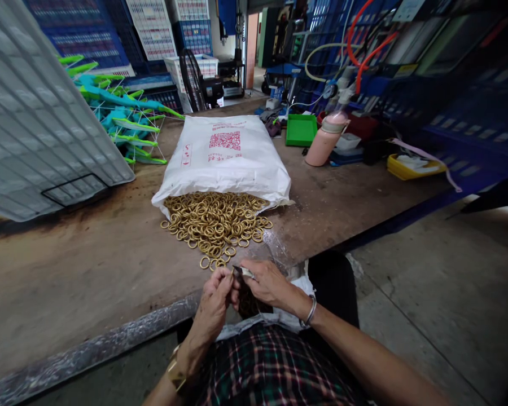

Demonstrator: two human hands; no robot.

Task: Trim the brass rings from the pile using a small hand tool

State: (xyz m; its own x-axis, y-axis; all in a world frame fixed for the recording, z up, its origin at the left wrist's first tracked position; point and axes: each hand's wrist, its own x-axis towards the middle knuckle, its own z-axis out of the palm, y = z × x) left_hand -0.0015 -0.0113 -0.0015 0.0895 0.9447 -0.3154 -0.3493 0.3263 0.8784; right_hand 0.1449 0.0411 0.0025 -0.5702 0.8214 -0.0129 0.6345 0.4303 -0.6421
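Observation:
My left hand (215, 293) is closed in a pinch on a small gold-coloured ring (232, 272), seen nearly edge-on and mostly covered by the fingers. My right hand (271, 282) grips a small hand tool (246, 272) with a pale handle and a dark tip; its exact kind is unclear. The tip meets the ring between both hands. Just beyond lies a heap of gold-coloured rings (215, 223), spilling from the mouth of a white woven sack (232, 163) with red print. Under my hands, a white bag (300, 285) on my lap holds dark contents, partly hidden.
A wooden worktable (88, 265) has a plastic-wrapped front edge. On the left stands a large grey crate (46, 113) beside green and blue plastic parts (127, 113). Toward the right are a green tray (301, 131), a pink bottle (324, 141) and a yellow tray (415, 169).

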